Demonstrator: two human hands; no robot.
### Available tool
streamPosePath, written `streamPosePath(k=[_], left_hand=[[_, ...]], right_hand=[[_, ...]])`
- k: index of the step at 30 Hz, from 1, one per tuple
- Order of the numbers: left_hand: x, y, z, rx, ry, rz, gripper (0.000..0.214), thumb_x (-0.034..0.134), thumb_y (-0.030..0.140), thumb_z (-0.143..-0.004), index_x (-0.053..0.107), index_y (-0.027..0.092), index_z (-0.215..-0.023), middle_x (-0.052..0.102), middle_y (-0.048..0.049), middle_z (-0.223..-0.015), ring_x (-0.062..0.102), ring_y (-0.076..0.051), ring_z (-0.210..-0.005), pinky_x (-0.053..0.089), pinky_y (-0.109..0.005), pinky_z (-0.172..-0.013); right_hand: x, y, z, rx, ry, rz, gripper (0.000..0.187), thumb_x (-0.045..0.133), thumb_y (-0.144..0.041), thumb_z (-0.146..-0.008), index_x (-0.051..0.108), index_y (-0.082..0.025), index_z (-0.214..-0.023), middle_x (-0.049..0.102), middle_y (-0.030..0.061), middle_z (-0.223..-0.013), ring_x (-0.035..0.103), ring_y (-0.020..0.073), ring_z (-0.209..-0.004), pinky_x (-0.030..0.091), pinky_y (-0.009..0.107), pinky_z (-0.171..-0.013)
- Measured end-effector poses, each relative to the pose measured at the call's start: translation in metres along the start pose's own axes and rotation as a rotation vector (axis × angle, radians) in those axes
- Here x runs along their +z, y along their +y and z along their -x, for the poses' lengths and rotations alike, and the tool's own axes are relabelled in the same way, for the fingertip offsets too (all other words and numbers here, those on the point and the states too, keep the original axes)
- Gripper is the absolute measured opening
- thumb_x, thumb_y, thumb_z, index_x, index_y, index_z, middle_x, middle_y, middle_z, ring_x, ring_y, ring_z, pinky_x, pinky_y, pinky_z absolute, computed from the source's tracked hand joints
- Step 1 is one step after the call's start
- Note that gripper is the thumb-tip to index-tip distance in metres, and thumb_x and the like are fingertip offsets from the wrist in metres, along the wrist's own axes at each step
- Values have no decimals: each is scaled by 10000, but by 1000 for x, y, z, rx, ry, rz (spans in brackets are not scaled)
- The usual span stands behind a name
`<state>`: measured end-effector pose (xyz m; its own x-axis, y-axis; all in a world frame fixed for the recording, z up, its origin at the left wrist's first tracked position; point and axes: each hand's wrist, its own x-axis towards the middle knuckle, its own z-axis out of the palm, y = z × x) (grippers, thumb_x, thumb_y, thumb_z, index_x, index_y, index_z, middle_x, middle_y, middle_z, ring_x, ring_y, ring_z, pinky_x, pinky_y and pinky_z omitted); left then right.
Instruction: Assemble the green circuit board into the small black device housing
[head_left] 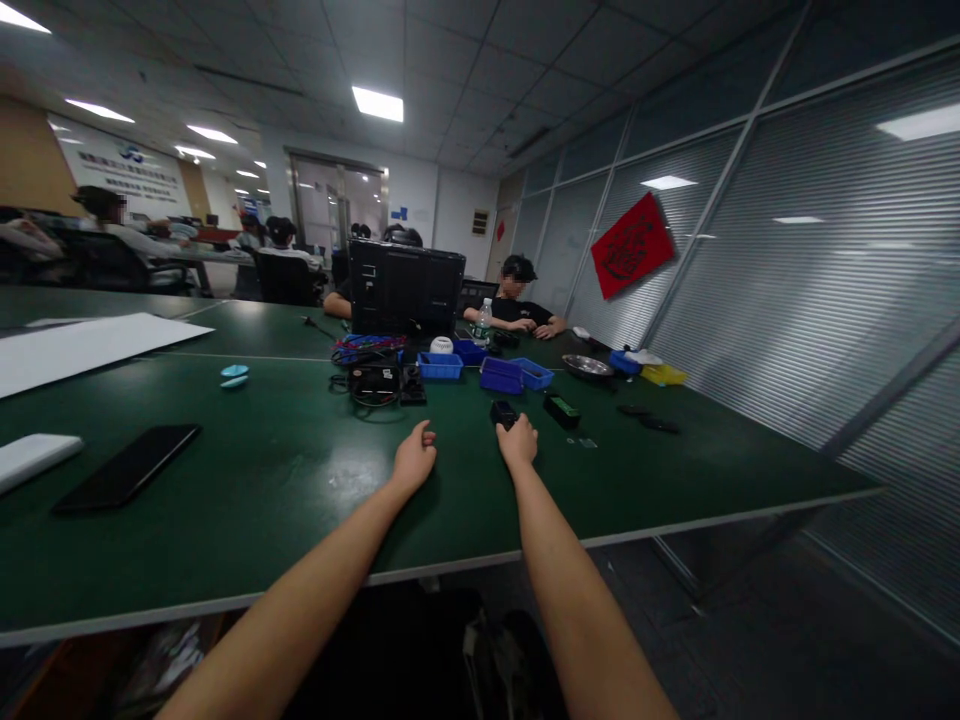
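Observation:
Both my arms reach out over a dark green table point(247, 470). My right hand point(517, 442) is closed around a small black boxy part point(503, 413) that sticks out beyond my fingers. My left hand point(414, 457) rests on the tabletop in a loose fist, thumb up, with nothing visible in it. A second black part with a green strip point(562, 410) lies just right of my right hand, and small clear bits point(587, 441) lie near it.
Several blue bins point(501, 375), a cable tangle with a black device point(375, 380), a black monitor back point(405, 290), a metal dish point(587, 366) and a yellow tray point(663, 375) sit farther out. A black phone point(127, 466) and white sheets point(82, 345) lie at left. People sit beyond.

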<state>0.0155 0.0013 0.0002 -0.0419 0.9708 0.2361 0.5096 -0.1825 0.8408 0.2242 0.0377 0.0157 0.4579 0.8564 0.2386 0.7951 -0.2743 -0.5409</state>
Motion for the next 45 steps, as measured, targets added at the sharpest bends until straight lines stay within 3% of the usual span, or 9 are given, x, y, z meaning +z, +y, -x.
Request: streamPosePath(k=[10, 20, 25, 31, 35, 37, 40, 45], left_hand=[[-1, 1, 0, 21, -24, -37, 519, 455, 69, -689, 461, 134, -1204, 622, -62, -1037, 572, -131, -908, 420, -246, -856], [2, -5, -3, 80, -27, -82, 494, 457, 98, -699, 476, 146, -1190, 620, -60, -1018, 566, -137, -886, 425, -257, -831], [1, -6, -4, 75, -34, -90, 493, 457, 99, -700, 474, 147, -1190, 621, -57, -1013, 566, -135, -874, 427, -255, -823], [2, -4, -4, 90, -27, -110, 488, 453, 91, -694, 481, 142, -1179, 627, -58, -995, 567, -134, -887, 424, -253, -829], [1, -2, -3, 85, -31, -107, 482, 455, 94, -698, 481, 139, -1178, 626, -59, -994, 568, -131, -877, 425, -247, -824], [1, -2, -3, 80, -36, -104, 481, 456, 96, -698, 483, 141, -1177, 625, -56, -995, 567, -130, -871, 425, -245, -821], [0, -1, -2, 74, -36, -97, 485, 456, 97, -697, 481, 135, -1179, 623, -57, -998, 565, -130, -869, 424, -244, -822], [1, -1, -3, 67, -44, -76, 480, 454, 92, -699, 482, 139, -1176, 622, -59, -1000, 565, -127, -870, 424, -243, -821]], right_hand=[[-4, 14, -14, -36, -33, 92, 564, 501, -438, -746, 406, -146, -1219, 521, 157, -1155, 467, 298, -1038, 414, 386, -771], [-13, 5, 8, -36, -127, 75, 585, 546, -478, -695, 438, -169, -1180, 525, 131, -1130, 474, 274, -1025, 411, 363, -777], [-18, 1, 12, -85, -68, 24, 760, 499, -567, -703, 290, -174, -1319, 431, 156, -1231, 395, 294, -1111, 380, 375, -821], [-15, 2, 12, -176, -65, 71, 735, 522, -449, -729, 197, -251, -1357, 471, 93, -1189, 432, 254, -1076, 370, 340, -838], [-12, 3, 13, -162, -100, 90, 716, 517, -355, -736, 184, -242, -1360, 489, 91, -1173, 459, 235, -1049, 385, 319, -811], [-13, 1, 14, -146, -115, 94, 735, 515, -394, -736, 175, -228, -1365, 484, 100, -1182, 453, 245, -1056, 386, 325, -809], [-21, -5, 15, -152, -65, 92, 773, 450, -533, -752, 132, -216, -1381, 438, 122, -1235, 412, 273, -1107, 361, 361, -845], [-55, -25, -1, -187, 209, 21, 752, 309, -589, -797, 37, -220, -1393, 277, 140, -1363, 324, 295, -1192, 322, 390, -890]])
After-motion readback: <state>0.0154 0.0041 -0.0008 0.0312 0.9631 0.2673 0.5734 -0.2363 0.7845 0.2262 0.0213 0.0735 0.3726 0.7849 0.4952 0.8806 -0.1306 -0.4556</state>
